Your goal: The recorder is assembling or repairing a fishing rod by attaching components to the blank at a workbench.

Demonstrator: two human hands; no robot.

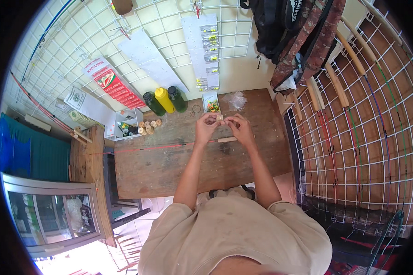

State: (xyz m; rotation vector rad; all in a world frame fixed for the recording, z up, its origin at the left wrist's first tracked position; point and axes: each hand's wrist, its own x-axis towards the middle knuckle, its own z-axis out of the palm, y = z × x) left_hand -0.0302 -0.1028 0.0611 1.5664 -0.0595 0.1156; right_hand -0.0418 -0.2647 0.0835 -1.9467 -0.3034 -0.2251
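Observation:
Over the far middle of the wooden table (170, 172), my two hands meet in front of me. My left hand (205, 127) has its fingers closed on a small pale wooden spool (220, 118). Right beside it, my right hand (238, 127) is pinched, its fingertips close to the spool; whatever they hold is too small to make out. Just beyond the hands stands a small white box (210, 95) of colourful little pieces. Beneath my wrists lies a thin red fishing rod (170, 146) with a pale handle (227, 139).
Several similar spools (149, 127) stand by a white divided box (120, 133) at the left. Two dark bottles and a yellow squeeze bottle (164, 100) line the back. A clear plastic bag (236, 100) lies right of the small box. Rods hang on the right wire grid (358, 137).

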